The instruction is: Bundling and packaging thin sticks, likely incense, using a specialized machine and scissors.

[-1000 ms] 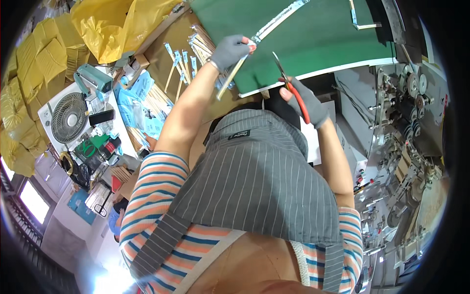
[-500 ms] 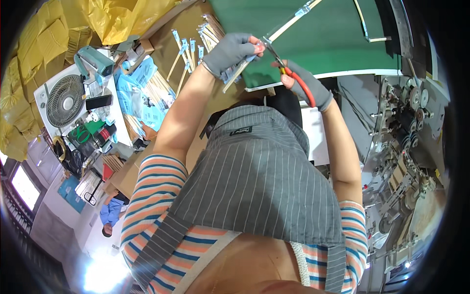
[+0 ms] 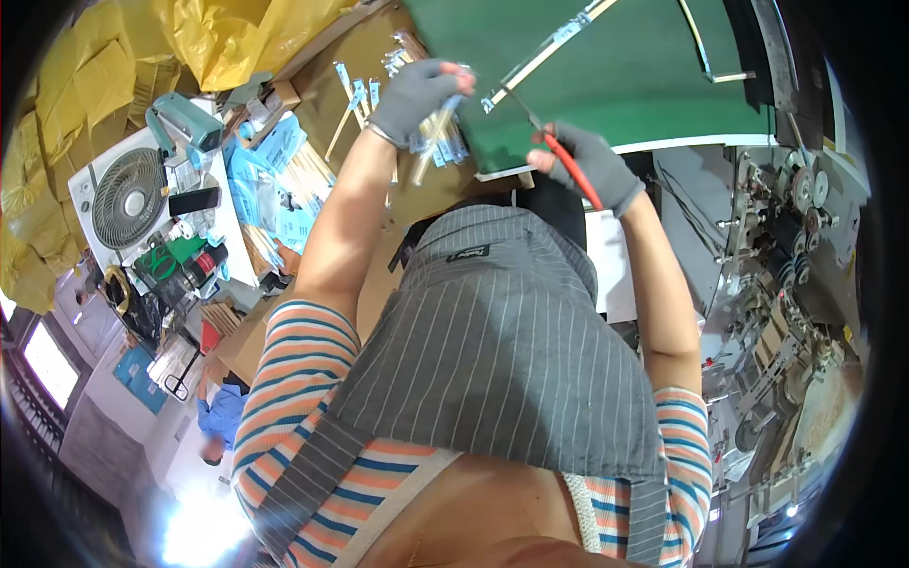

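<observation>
A green tabletop (image 3: pixel 625 76) fills the upper middle of the view, with a brown cardboard surface (image 3: pixel 360 123) beside it strewn with wooden sticks in blue-and-clear wrappers (image 3: pixel 284 180). Yellow plastic bags (image 3: pixel 218 38) pile up behind; a white fan (image 3: pixel 128 199) and a teal tool (image 3: pixel 185 118) stand to the left, and grey machinery (image 3: pixel 786 237) sits on the right. Both forearms reach up and away from a grey striped apron (image 3: pixel 492 350). The gloved left hand (image 3: pixel 412 95) has its fingers wrapped around a bundle of wrapped sticks (image 3: pixel 440 133) at the green edge. The gloved right hand (image 3: pixel 592 166) grips red-handled scissors (image 3: pixel 554 151), blades pointing toward the bundle, over the green surface.
</observation>
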